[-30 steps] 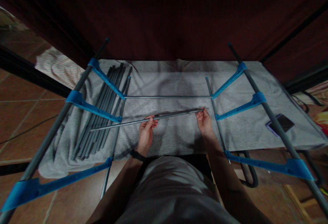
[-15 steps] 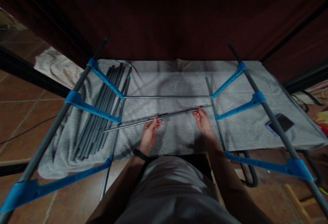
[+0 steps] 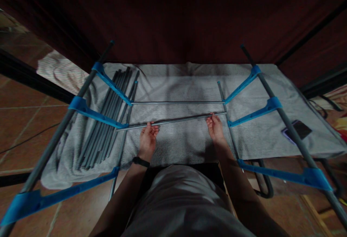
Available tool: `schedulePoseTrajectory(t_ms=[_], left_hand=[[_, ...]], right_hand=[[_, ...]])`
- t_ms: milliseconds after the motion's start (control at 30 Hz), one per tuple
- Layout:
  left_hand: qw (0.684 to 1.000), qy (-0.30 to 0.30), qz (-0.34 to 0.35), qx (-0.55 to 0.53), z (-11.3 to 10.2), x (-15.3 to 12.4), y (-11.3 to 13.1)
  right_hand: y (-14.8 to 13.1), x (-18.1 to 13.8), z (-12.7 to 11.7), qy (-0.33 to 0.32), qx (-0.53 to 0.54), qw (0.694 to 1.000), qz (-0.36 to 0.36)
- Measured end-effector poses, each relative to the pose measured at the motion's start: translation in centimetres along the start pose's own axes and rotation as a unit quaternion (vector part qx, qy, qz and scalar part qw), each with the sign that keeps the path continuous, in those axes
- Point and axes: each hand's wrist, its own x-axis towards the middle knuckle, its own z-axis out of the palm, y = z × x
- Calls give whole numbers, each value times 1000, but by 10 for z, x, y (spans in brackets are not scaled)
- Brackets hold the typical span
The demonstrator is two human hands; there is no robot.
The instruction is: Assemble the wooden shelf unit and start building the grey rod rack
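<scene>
My left hand (image 3: 148,140) and my right hand (image 3: 214,125) both grip a thin grey metal tube (image 3: 179,120), left hand towards its left end and right hand close to its right end. The tube slants slightly, its right end higher in the picture. Two side frames of grey poles with blue plastic brackets stand on either side: the left bracket (image 3: 99,116) and the right bracket (image 3: 252,114) lie nearest the tube's ends. Another crossbar (image 3: 177,102) spans between the two side frames, just beyond the held tube.
A grey blanket (image 3: 189,81) covers the surface below. Several loose grey tubes (image 3: 105,121) lie bundled on it at the left. At the right a phone (image 3: 298,131) rests partly behind a pole. A dark red panel (image 3: 176,20) rises at the back; tiled floor (image 3: 27,128) shows at the sides.
My left hand has moved left along the tube. The tube has shifted a little to the right and become more level. My right hand has moved slightly with it.
</scene>
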Motion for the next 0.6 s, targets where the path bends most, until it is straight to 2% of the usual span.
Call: schedulePoseTrajectory(t_ms=[167, 400, 600], left_hand=[[1000, -4, 20, 11, 3, -2, -2], [999, -31, 8, 31, 16, -8, -14], [998, -45, 8, 43, 24, -4, -16]], right_hand=[[-2, -2, 1, -11, -10, 1000, 9], [-7, -7, 8, -6, -44, 999, 31], [-6, -6, 6, -17, -48, 998, 32]])
